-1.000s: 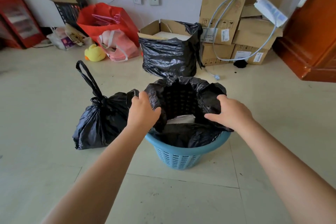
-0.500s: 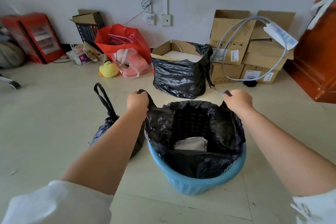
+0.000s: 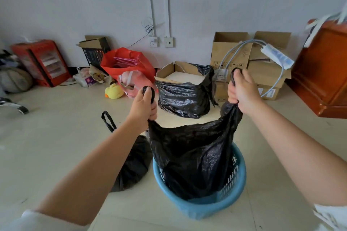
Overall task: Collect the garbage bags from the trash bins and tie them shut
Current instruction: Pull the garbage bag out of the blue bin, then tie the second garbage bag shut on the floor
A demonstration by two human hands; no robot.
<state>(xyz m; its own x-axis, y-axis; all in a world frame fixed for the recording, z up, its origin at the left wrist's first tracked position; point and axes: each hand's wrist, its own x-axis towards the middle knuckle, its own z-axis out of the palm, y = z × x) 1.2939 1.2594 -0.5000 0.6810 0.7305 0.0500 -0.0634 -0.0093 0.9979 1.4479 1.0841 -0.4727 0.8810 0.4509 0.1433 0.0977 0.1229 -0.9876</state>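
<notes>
A black garbage bag (image 3: 195,155) hangs stretched between my hands, its lower part still inside the blue plastic bin (image 3: 210,206). My left hand (image 3: 143,107) grips the bag's left handle loop, and my right hand (image 3: 243,92) grips the right one. Both fists are raised above the bin, pulling the bag's mouth wide. A second black bag (image 3: 131,165), tied at the top with its loops (image 3: 108,121) sticking up, lies on the floor left of the bin, partly hidden by my left forearm.
Behind the bin stands a cardboard box lined with another black bag (image 3: 185,97). Along the wall are stacked cardboard boxes (image 3: 249,65), a red bag (image 3: 129,63), a yellow duck toy (image 3: 113,92) and a red heater (image 3: 40,62). A wooden cabinet (image 3: 323,73) is at the right.
My hands took hold of the bag's rim, gathered its handle loops and rose, lifting the bag partly out of the blue bin. The view tilted upward.
</notes>
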